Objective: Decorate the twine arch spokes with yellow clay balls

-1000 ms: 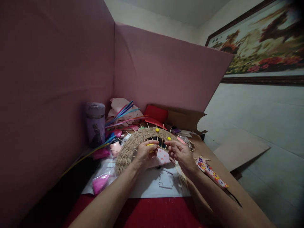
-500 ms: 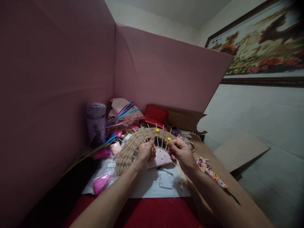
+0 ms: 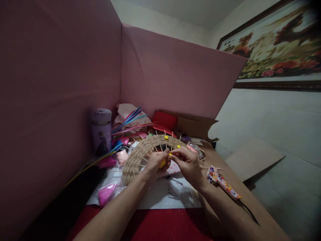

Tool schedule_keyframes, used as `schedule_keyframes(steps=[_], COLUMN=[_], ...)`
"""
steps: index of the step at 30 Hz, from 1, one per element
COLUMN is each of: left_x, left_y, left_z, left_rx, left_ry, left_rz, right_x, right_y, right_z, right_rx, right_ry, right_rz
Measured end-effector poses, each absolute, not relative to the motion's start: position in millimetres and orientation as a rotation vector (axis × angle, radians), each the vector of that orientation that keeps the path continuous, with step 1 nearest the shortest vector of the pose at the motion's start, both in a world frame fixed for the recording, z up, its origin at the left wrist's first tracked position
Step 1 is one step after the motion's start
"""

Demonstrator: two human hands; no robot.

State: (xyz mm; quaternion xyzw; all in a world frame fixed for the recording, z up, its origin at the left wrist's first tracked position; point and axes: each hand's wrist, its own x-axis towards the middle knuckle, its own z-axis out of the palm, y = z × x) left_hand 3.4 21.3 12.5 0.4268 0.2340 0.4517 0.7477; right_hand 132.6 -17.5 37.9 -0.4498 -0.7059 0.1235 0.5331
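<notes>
Your right hand (image 3: 188, 164) has closed in on your left hand (image 3: 153, 163), right fingers pinching a yellow bit (image 3: 170, 154), left ones gripping a yellow lump (image 3: 163, 163) at 6 o'clock from the woven arch's (image 3: 142, 147) crown; apparent portioning calls for a light pull.

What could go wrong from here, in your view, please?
The small yellow piece at the fingertips of the right hand might slip and drop. The sticks jutting from the weave could bend if bumped. The left hand might squash the yellow lump it holds, if soft.
</notes>
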Motion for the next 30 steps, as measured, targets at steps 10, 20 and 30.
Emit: schedule_keyframes(steps=[10,20,30], left_x=[2.7,3.0,1.4], left_y=[20.3,21.7,20.3], left_z=[13.8,11.6,13.7], left_rx=[0.881,0.851,0.877], left_ry=[0.501,0.449,0.437], left_rz=[0.987,0.968,0.936], right_x=[134.8,137.0,135.7], right_y=[-17.9,-15.7,-15.6], right_z=[38.8,35.0,37.6], right_rx=[-1.044,-1.004,-0.950], right_ry=[-1.792,-1.769,-1.748], right_rz=[0.158,0.196,0.186])
